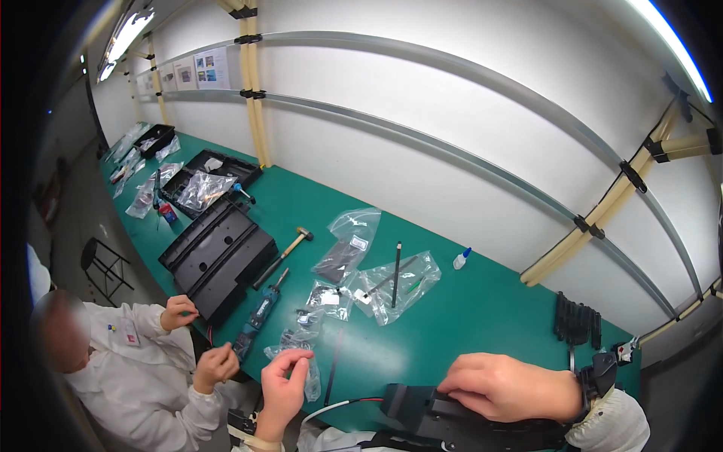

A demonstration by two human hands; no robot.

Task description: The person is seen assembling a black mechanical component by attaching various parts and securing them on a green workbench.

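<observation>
Steady housing (461, 429) with right hand (493, 384), bending fingers over it; cannot tell how firmly grasped. Avoid tugging cable (327, 408). With left hand (284, 390) pinched, cannot tell on what.

Hammer (289, 249), small white bottle (461, 261), black stool (91, 251), printed sheets (212, 69).

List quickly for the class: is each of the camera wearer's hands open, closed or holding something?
Left hand: fingers curled toward the thumb; anything held cannot be told.
Right hand: fingers bent on the black plastic housing; grip cannot be told.
</observation>
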